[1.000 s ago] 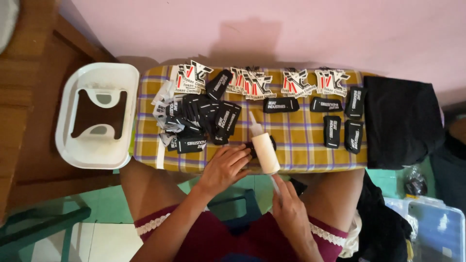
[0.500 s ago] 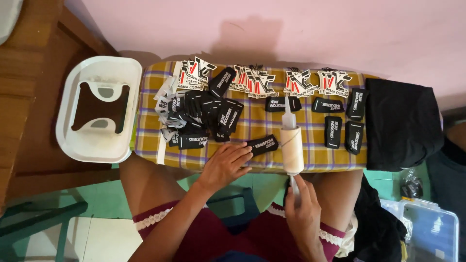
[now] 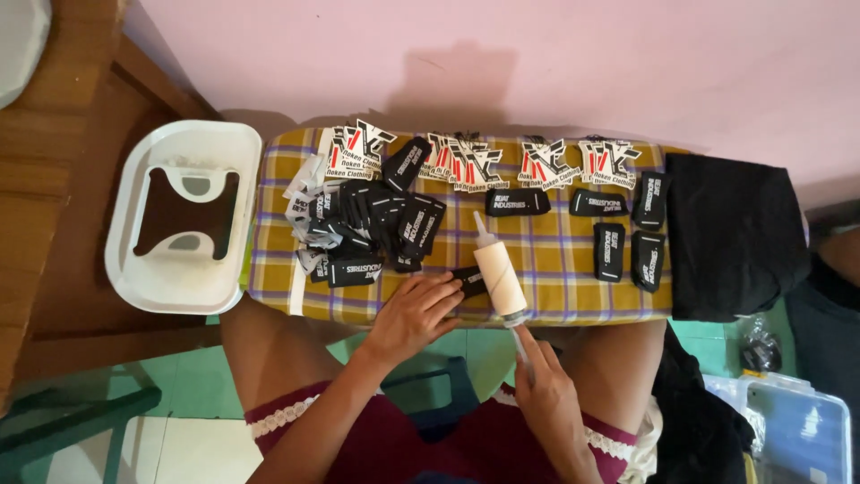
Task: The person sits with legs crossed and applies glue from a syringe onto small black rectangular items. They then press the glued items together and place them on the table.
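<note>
A board covered in yellow plaid cloth [image 3: 555, 269] lies across my lap. My left hand [image 3: 414, 314] rests at its near edge, fingertips holding down a small black label [image 3: 472, 279]. My right hand [image 3: 545, 381] grips the bottom end of a white squeeze bottle [image 3: 499, 276], which lies tilted on the board with its nozzle pointing away from me. The bottle sits just right of the held label. A heap of black labels [image 3: 372, 229] is piled left of my left hand.
Red, white and black tags [image 3: 537, 163] line the board's far edge, with several black labels [image 3: 618, 242] laid out at right. A folded black cloth [image 3: 730, 233] covers the right end. A white plastic basket [image 3: 134, 260] stands left on wood. A clear box [image 3: 788, 421] sits lower right.
The bottle swung right and upright half a second ago, then came back left beside the label. My left hand stayed at the near edge, now pinning the label.
</note>
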